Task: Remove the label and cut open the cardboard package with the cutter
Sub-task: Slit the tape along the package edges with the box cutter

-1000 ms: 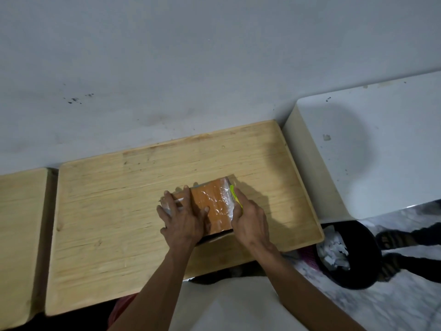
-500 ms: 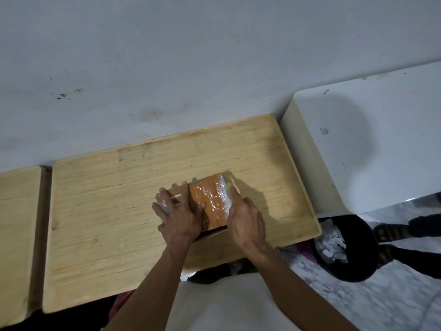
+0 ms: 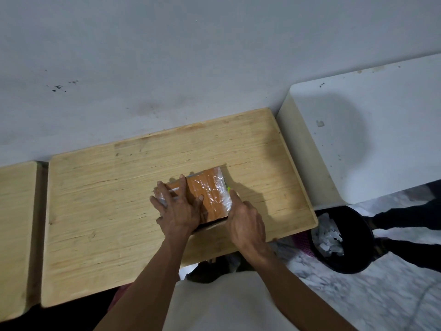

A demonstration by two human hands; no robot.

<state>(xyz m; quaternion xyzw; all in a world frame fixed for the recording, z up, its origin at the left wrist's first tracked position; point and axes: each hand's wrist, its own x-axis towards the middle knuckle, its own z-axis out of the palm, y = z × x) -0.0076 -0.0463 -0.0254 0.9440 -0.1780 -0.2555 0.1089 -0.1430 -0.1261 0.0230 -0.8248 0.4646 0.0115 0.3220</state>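
Note:
A small cardboard package [image 3: 210, 197], wrapped in shiny brown tape and clear plastic, lies on the wooden table [image 3: 107, 211]. My left hand [image 3: 177, 211] presses flat on its left part, fingers spread and thumb on top. My right hand [image 3: 245, 218] sits against the package's right edge and grips the cutter [image 3: 228, 188]. Only a yellow-green bit of the cutter shows beyond my index finger. A white strip, perhaps label, peeks out between my left fingers.
A second wooden table [image 3: 14, 223] adjoins on the left and a white table [image 3: 370, 139] on the right. A black bin [image 3: 343, 240] holding white paper scraps stands on the marble floor beside it. Another person's legs [image 3: 405, 211] are at the far right.
The view shifted slightly. Both hands stay on the package; my right hand with the cutter has slid a little toward me along the right edge.

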